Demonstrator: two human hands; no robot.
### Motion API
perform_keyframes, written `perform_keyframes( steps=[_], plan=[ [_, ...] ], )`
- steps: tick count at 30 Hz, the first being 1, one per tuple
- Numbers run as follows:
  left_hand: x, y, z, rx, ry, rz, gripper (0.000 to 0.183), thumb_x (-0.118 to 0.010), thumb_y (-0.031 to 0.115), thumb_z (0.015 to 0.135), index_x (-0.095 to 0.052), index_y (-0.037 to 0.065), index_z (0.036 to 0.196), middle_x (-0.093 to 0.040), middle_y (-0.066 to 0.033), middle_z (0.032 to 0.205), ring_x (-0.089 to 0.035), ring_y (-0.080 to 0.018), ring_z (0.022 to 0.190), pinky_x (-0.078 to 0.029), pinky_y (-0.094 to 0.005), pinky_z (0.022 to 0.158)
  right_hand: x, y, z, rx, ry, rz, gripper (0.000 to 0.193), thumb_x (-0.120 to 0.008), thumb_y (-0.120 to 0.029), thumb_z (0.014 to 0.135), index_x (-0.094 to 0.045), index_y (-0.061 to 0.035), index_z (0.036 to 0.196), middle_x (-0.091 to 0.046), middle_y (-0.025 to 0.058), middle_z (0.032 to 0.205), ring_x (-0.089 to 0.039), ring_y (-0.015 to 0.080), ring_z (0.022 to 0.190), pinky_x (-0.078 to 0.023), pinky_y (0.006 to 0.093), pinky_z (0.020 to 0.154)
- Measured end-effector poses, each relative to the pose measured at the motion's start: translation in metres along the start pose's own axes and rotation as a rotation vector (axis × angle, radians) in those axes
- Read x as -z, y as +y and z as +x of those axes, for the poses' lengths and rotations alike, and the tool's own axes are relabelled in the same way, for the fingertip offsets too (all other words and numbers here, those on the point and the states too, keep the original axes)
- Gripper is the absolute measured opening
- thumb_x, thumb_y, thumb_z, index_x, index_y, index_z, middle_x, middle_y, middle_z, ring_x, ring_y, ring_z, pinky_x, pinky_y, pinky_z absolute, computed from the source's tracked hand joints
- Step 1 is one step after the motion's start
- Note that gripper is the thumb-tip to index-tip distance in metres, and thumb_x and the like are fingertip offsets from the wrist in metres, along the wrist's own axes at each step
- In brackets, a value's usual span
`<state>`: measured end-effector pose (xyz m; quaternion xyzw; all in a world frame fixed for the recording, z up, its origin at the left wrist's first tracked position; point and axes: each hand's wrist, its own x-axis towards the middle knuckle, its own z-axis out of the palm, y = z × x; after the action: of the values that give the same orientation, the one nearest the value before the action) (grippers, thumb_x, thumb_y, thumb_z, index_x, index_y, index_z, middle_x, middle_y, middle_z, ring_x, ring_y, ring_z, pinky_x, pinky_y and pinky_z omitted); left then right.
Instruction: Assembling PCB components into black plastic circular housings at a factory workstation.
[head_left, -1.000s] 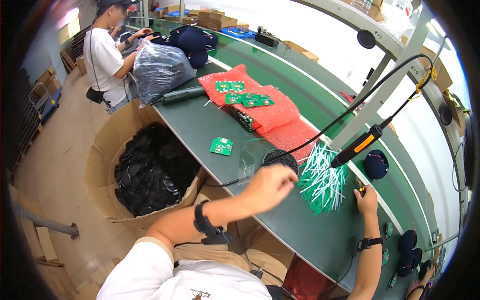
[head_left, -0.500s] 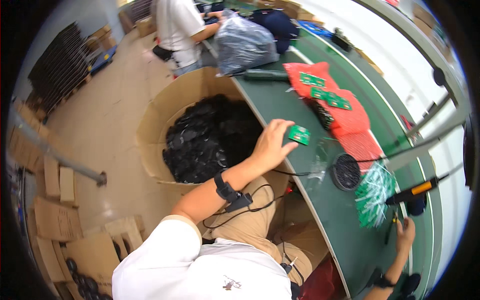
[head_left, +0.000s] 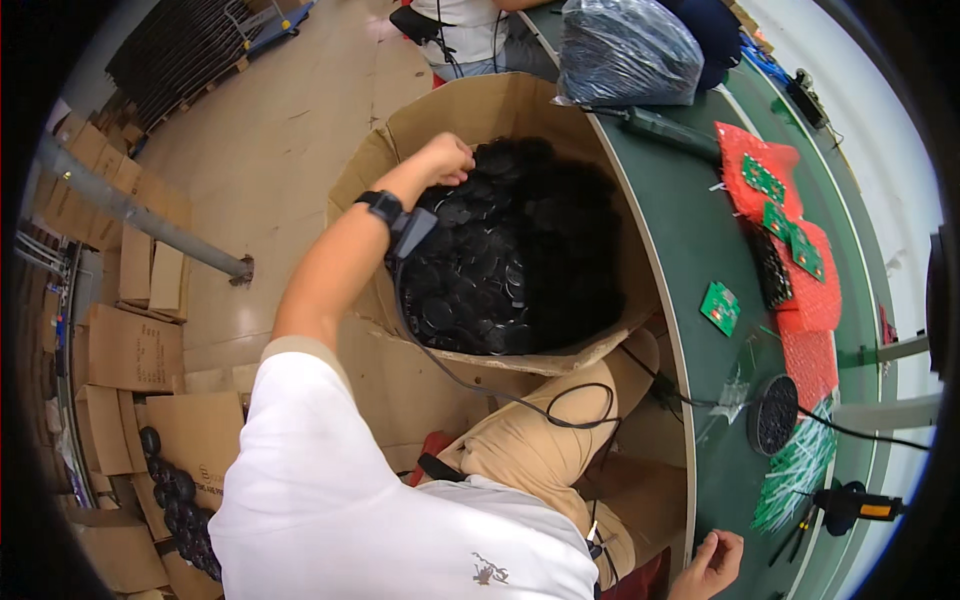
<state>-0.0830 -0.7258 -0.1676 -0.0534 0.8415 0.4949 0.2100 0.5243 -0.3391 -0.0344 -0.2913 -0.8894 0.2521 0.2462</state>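
Your left hand is curled shut among the black round parts heaped in the cardboard box, right hand loosely open at the tabletop edge; a blind, loose grab could spill parts.

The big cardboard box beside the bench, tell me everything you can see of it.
The cardboard box is large, brown and open-topped, with bent, creased flaps. It stands on the floor against the edge of the green workbench, filled with a heap of black round parts. The left hand reaches into it, fingers curled on the pile near the far rim. The person's knee sits just below its near flap.
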Motion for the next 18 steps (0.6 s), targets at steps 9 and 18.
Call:
perform_keyframes(
  steps=[9,18],
  plan=[
    [-0.088,-0.157,0.106,-0.189,0.310,0.625,0.030,-0.072,0.017,0.090,-0.070,-0.005,0.111,-0.073,-0.0245,0.114,-0.072,-0.0368,0.109,-0.058,-0.0476,0.094,-0.042,-0.020,0.029,0.207,-0.041,-0.279,0.017,-0.073,-0.012,0.096,-0.064,-0.0012,0.086,-0.058,0.0131,0.076,-0.056,0.0319,0.062,-0.046,0.0400,0.057],
    [-0.153,-0.111,0.223,0.628,0.152,-1.037,0.070,-0.051,0.063,0.103,-0.047,0.011,0.150,-0.058,-0.0203,0.146,-0.052,-0.0470,0.136,-0.044,-0.0721,0.105,-0.051,-0.024,0.035,0.107,-0.074,-0.413,0.020,-0.072,-0.009,0.094,-0.059,-0.0020,0.080,-0.051,0.0156,0.072,-0.051,0.0352,0.057,-0.041,0.0444,0.053]
  ],
)
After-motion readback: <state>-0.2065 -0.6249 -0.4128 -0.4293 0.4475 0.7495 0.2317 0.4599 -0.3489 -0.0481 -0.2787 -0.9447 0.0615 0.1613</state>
